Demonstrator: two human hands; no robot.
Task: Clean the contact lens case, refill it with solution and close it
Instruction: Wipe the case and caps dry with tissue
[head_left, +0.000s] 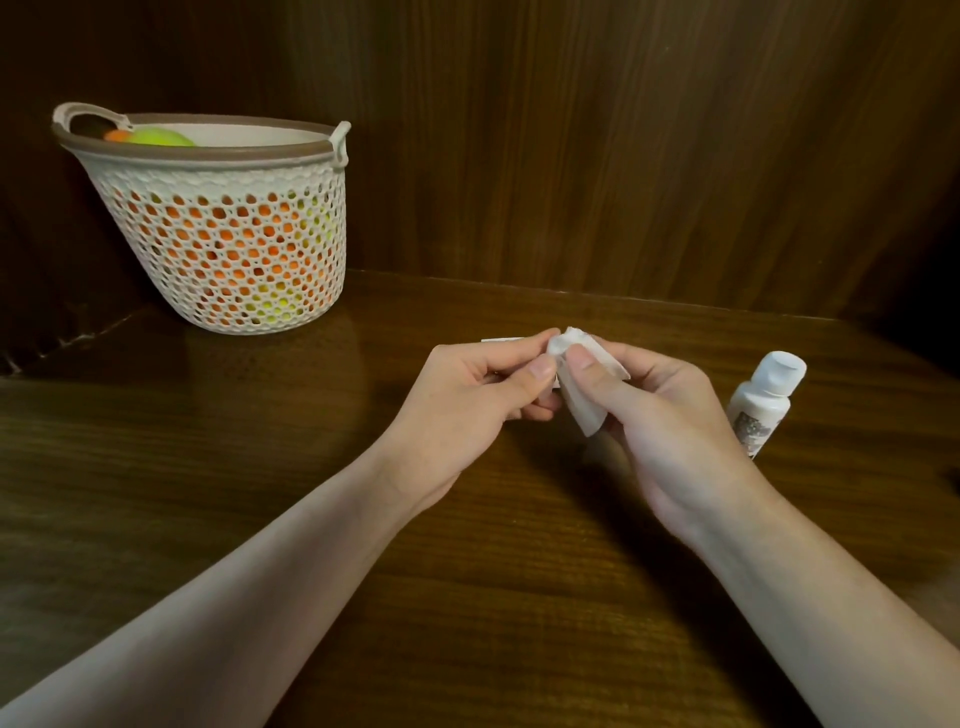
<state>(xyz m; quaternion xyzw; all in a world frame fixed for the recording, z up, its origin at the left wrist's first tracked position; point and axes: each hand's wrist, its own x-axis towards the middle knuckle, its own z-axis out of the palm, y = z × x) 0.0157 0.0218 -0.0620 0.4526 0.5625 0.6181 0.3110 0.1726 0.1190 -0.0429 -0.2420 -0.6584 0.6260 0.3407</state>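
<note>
1. The case (519, 341) is held above the table (467, 519), left of the bottle (761, 405); only a white edge shows past the fingers.
2. The left hand (467, 410) pinches the case, thumb and fingers closed on it.
3. The right hand (660, 415) pinches a white tissue (582, 379) against the case, thumb on top.
4. The bottle stands on the table just right of the right hand, cap on.
5. A basket (228, 228) of orange and green things sits well left of the bottle, at the back.

My hands (561, 410) and the white tissue (582, 395) hide nearly all of the lens case in the frame's centre. At right, my wrist covers the bottle's (761, 402) base; its label is unreadable.
</note>
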